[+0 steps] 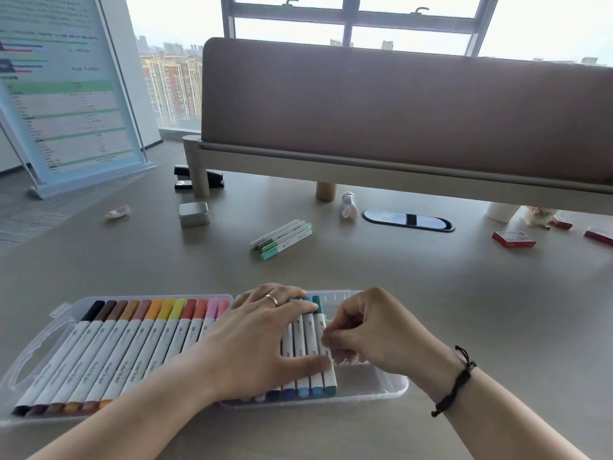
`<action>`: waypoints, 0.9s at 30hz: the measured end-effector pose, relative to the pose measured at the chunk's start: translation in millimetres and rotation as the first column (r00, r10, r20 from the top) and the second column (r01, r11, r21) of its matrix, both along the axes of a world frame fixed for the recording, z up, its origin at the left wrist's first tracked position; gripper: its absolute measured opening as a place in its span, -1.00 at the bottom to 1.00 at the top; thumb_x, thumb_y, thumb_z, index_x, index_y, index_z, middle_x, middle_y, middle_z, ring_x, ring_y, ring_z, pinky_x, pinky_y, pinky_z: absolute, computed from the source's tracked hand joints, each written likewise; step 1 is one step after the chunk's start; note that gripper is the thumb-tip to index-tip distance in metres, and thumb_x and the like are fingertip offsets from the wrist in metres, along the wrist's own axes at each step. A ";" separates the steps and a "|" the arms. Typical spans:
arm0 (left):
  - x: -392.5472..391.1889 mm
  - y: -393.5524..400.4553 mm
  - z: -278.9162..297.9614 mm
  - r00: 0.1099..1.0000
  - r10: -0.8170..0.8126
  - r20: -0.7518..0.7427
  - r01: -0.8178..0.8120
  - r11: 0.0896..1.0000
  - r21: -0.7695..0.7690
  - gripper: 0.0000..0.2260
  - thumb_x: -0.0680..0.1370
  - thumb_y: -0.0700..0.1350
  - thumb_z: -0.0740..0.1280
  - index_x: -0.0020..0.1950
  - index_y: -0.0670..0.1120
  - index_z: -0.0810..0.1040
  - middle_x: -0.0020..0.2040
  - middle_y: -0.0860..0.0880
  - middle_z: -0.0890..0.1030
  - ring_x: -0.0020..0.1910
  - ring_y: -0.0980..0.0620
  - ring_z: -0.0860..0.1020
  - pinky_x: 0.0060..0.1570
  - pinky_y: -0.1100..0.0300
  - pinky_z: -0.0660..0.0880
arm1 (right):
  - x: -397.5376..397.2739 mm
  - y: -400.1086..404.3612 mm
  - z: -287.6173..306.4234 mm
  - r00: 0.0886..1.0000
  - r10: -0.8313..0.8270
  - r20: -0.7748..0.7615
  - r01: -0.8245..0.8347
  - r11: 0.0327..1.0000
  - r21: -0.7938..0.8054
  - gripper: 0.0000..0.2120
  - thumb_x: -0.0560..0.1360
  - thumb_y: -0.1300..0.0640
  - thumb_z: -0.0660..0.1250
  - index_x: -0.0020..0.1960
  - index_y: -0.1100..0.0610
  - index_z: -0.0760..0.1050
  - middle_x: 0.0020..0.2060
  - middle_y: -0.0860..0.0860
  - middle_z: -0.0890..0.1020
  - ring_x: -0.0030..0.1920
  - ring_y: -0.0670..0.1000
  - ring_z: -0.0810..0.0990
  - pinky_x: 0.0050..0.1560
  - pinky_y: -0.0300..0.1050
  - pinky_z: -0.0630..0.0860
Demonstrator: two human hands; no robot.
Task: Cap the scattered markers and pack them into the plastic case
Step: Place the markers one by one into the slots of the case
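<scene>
From the head view, the plastic case (371, 390) lies across the lower half of the frame, packed with capped markers whose long axes run from near edge to far edge. The left hand (262, 336) rests flat, fingers straight, pressing the row down. The right hand (365, 330) pinches the teal marker (323, 340) at the row's right end, beside the open gap in the case's right part. Four loose markers (282, 237) lie in the middle of the frame, well beyond both hands (the right hand looks a little nearer), their axes slanting toward the upper right. Twelve packed markers show left of the left hand, about four right of it.
</scene>
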State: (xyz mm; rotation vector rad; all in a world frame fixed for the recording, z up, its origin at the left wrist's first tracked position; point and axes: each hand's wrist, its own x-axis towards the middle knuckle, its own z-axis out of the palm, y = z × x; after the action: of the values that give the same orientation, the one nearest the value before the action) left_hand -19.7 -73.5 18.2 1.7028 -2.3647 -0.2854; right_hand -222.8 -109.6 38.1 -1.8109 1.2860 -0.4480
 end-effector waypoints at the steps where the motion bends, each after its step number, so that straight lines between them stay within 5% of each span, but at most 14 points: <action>1: 0.8 -0.3 0.1 1.000 0.006 0.008 -0.006 1.000 -0.004 -0.26 0.40 0.57 0.10 0.51 0.28 0.19 0.49 0.34 0.19 0.48 0.29 0.08 0.48 0.17 0.08 | 0.1 -0.8 1.6 1.000 0.011 -0.006 -0.011 1.000 0.010 -0.89 0.43 0.21 0.52 -0.25 0.19 0.67 -0.38 0.10 0.71 -0.40 -0.04 0.63 -0.32 -0.19 0.58; 6: 12.9 -8.3 0.9 0.997 0.080 0.007 -0.080 0.997 0.006 -0.40 0.46 0.51 0.09 0.45 0.31 0.26 0.44 0.31 0.27 0.41 0.25 0.22 0.44 0.12 0.17 | 10.4 -20.1 10.8 0.998 -0.058 0.019 0.061 0.984 -0.165 -0.88 0.44 0.16 0.53 -0.27 0.09 0.66 -0.42 0.04 0.68 -0.46 -0.05 0.58 -0.31 -0.11 0.61; 9: 16.9 -12.4 1.0 0.994 0.109 0.010 -0.110 0.993 0.044 -0.47 0.49 0.48 0.07 0.42 0.33 0.24 0.39 0.27 0.32 0.34 0.22 0.30 0.39 0.12 0.26 | 28.7 -47.3 13.5 0.998 -0.060 0.000 0.057 0.945 -0.322 -0.93 0.46 0.16 0.50 -0.20 0.04 0.68 -0.41 -0.08 0.66 -0.42 -0.19 0.56 -0.31 -0.32 0.49; 11: 17.2 -13.2 1.9 0.993 0.116 -0.009 -0.115 0.990 0.081 -0.52 0.51 0.44 0.09 0.39 0.35 0.23 0.38 0.25 0.33 0.32 0.20 0.32 0.35 0.12 0.30 | 42.8 -70.6 11.1 0.995 -0.030 -0.092 -0.011 0.907 -0.420 -0.93 0.50 0.18 0.45 -0.04 0.09 0.70 -0.21 -0.08 0.70 -0.22 -0.17 0.61 -0.19 -0.43 0.45; 16: 21.7 -15.1 2.7 0.990 0.133 -0.045 -0.127 0.985 0.116 -0.56 0.53 0.42 0.11 0.37 0.37 0.24 0.39 0.22 0.33 0.36 0.16 0.29 0.35 0.09 0.28 | 68.3 -126.2 -1.5 0.945 -0.014 -0.328 -0.175 0.823 -0.540 -0.69 0.55 0.32 0.24 0.24 0.20 0.60 0.17 0.13 0.66 0.20 0.10 0.59 0.24 -0.15 0.45; 27: 23.2 -15.8 -2.3 0.990 0.128 -0.060 -0.125 0.991 0.055 -0.57 0.54 0.41 0.08 0.38 0.34 0.23 0.35 0.19 0.36 0.34 0.14 0.28 0.35 0.08 0.29 | 80.2 -153.8 -5.8 0.852 0.017 -0.523 -0.360 0.744 -0.563 -0.83 0.55 0.14 0.38 0.13 0.08 0.63 0.11 0.04 0.63 0.15 0.08 0.56 0.18 -0.07 0.46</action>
State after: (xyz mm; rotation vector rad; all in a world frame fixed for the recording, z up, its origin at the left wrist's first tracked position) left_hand 3.6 -89.3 16.0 1.8298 -2.2115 -0.3757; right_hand -142.6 -263.4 32.3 -2.7701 1.3355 -0.3437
